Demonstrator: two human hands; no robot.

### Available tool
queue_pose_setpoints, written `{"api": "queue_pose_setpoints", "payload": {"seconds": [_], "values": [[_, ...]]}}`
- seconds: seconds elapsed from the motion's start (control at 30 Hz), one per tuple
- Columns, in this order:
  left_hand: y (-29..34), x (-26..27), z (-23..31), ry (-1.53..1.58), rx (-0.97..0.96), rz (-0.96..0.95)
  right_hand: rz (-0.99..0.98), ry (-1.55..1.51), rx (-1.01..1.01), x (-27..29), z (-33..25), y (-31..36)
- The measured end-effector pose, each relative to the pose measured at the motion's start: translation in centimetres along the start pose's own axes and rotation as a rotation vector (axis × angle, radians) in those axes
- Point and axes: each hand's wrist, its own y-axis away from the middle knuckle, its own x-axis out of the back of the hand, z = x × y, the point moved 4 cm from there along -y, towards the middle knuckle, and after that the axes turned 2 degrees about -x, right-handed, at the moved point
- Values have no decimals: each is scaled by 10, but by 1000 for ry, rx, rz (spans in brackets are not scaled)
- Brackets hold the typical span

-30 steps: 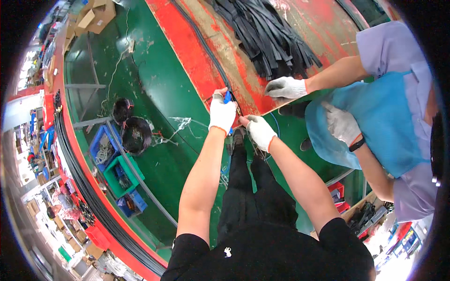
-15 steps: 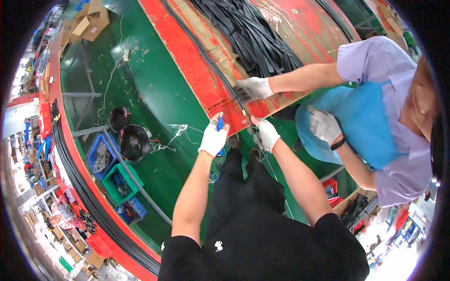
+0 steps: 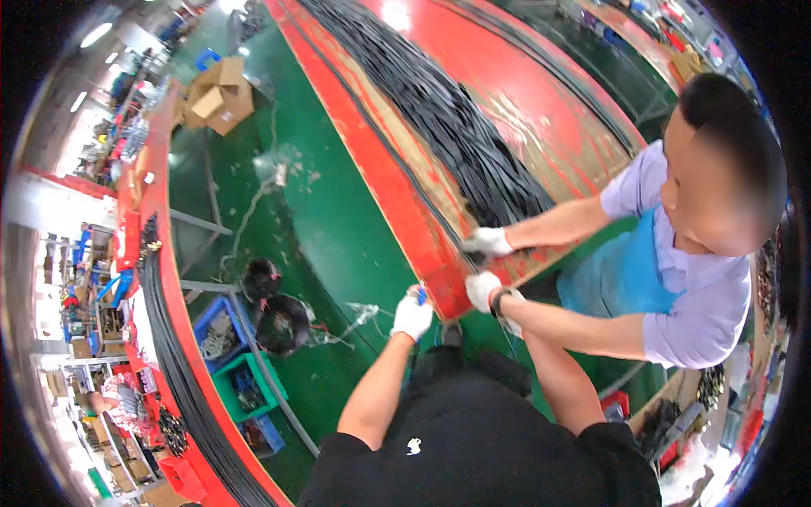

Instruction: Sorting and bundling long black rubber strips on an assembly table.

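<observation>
My left hand (image 3: 411, 316), in a white glove, is closed around a small blue tool (image 3: 421, 296) beside the near corner of the red table (image 3: 439, 283); its exact kind does not show. My right hand (image 3: 513, 324), also gloved, is mostly hidden behind a co-worker's wrist, so its fingers cannot be seen. One gloved hand (image 3: 483, 290) of the co-worker is just in front of it at the table end. The co-worker's other gloved hand (image 3: 487, 242) presses on the end of a long black strip (image 3: 384, 139) that runs along the tabletop.
A thick bundle of black strips (image 3: 448, 114) lies lengthwise on the table. The co-worker in a blue apron (image 3: 617, 270) stands close on my right. Left on the green floor are black buckets (image 3: 283, 325), a green crate (image 3: 245, 389), a blue crate (image 3: 220, 334) and a cardboard box (image 3: 221, 97).
The co-worker's lower hand has come from the apron to the table end, now covering most of my right hand. My view has tilted up, showing more of the table.
</observation>
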Motion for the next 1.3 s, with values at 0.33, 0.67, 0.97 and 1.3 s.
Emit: {"api": "queue_pose_setpoints", "payload": {"seconds": [0.33,0.67,0.97,1.3], "values": [[-11,-6,-14,168,-2,6,-205,144,353,-4,10,19],[9,-37,-45,354,48,15,-170,53,367,-2,21,20],[33,-33,-48,296,149,-8,-71,379,503,-17,-1,18],[38,-34,-11,213,-57,70,-338,-866,-346,-25,46,63]]}}
